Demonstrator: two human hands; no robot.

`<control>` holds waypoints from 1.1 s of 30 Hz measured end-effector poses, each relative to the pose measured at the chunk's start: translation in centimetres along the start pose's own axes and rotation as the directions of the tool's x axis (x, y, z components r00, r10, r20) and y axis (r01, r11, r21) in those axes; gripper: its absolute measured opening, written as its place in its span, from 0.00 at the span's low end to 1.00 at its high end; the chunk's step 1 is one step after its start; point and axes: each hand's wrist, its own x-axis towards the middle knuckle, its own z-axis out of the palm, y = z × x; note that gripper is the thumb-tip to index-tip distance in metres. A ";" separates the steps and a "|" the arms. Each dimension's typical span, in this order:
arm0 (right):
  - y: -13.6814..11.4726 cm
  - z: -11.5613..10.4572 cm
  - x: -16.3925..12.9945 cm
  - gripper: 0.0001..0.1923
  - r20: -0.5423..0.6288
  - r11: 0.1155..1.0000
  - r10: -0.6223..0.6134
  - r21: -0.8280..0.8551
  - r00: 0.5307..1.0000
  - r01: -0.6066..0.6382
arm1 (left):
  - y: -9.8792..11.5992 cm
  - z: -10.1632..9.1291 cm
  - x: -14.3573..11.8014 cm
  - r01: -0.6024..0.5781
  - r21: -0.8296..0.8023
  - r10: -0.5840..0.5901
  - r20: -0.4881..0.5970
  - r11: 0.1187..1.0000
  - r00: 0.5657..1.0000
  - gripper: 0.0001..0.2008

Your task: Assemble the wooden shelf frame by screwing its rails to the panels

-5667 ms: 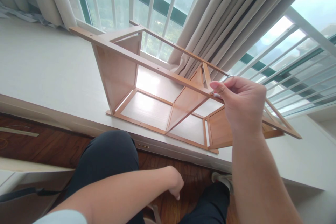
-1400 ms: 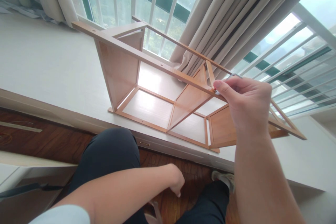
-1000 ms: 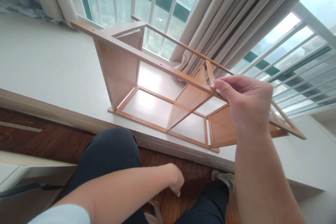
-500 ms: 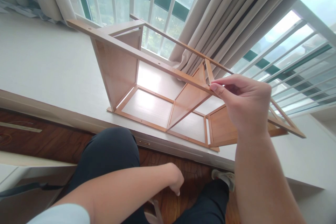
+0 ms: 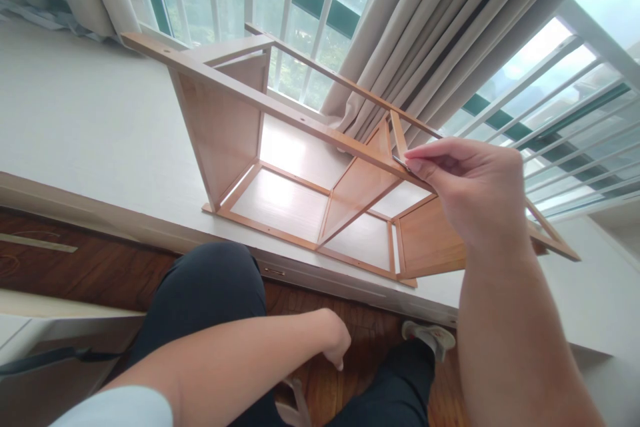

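My right hand (image 5: 450, 170) is closed, thumb and forefinger pinching a thin metal pin-like piece (image 5: 401, 162), perhaps a screw. The piece points left and lies at the top of the front rail of a wooden frame (image 5: 280, 110), close to where the middle divider (image 5: 357, 190) meets it. Most of this piece is hidden by the fingers. The frame has wood side panels and open bays. Below the frame, my left hand (image 5: 336, 339) hangs bent at the wrist over the floor. Its fingers are mostly hidden, and I cannot see anything in it.
The frame stands on a white ledge (image 5: 100, 127) before a barred window (image 5: 305, 7). Beige curtains (image 5: 400, 33) hang behind it. My dark-trousered knee (image 5: 215, 280) is close to the ledge's front edge. A pale piece of furniture (image 5: 65, 333) is at the lower left, over a wooden floor.
My right hand has moved slightly right, away from the rail joint, and more of the thin metal piece shows at the fingertips. The left hand stays where it was.
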 end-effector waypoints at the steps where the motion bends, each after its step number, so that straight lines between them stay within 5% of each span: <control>1: -0.1 -0.1 0.0 0.07 0.003 1.000 0.001 -0.017 1.000 -0.001 | 0.0 -0.1 0.0 -0.007 0.016 0.007 0.012 1.000 1.000 0.20; 8: -1.0 -0.3 -0.2 0.12 0.011 0.990 -0.040 -0.135 0.999 0.042 | -0.3 -1.1 -0.3 0.011 -0.015 -0.012 -0.048 1.000 0.999 0.20; 27: -0.1 -0.4 -0.7 0.13 -0.080 0.960 -0.210 -0.208 0.974 0.190 | 0.1 -3.6 -2.0 0.002 0.046 -0.003 0.033 0.999 0.999 0.20; 33: -0.3 -0.7 -1.4 0.13 -0.215 0.962 -0.225 -0.205 0.950 0.182 | 0.2 -5.3 -3.6 -0.015 0.030 0.014 0.023 0.999 1.000 0.18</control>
